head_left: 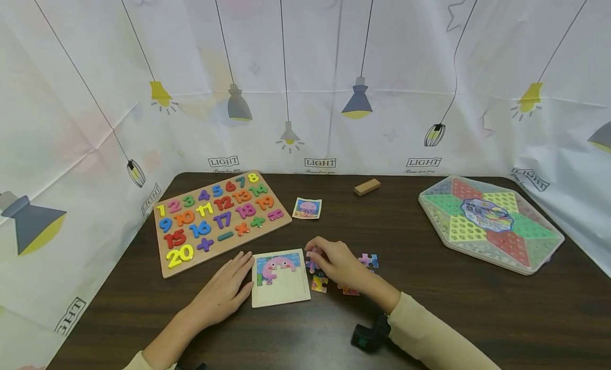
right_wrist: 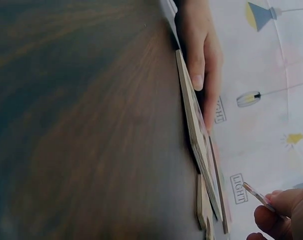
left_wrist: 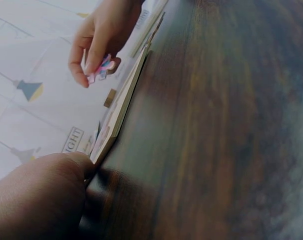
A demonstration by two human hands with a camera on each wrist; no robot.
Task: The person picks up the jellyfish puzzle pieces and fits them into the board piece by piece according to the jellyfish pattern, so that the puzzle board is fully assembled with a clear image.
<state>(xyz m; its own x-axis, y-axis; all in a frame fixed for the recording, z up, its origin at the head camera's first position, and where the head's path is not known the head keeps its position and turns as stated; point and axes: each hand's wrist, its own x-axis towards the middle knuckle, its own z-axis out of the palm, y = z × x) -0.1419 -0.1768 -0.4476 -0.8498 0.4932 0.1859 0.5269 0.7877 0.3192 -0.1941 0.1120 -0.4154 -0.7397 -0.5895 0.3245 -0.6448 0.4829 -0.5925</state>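
Note:
A square wooden puzzle tray (head_left: 282, 294) lies on the table, its upper part filled with pieces showing a pink octopus and its lower part bare wood. My left hand (head_left: 220, 289) rests against the tray's left edge, fingers extended and thumb near the lower side. Above the tray's right edge, my right hand (head_left: 340, 262) pinches a pink and blue jigsaw piece (left_wrist: 102, 71) between thumb and fingers. Loose pieces lie under and around that hand: a yellow one (head_left: 319, 284), a pink and blue one (head_left: 368, 261) and an orange one (head_left: 350, 291), partly hidden by the wrist.
A wooden number board (head_left: 215, 263) lies behind and left of the tray. Behind the tray sits a small octopus picture card (head_left: 307, 208); farther right is a wooden block (head_left: 367, 187). A hexagonal Chinese checkers box (head_left: 491, 224) lies at right. A printed cloth hangs behind the table.

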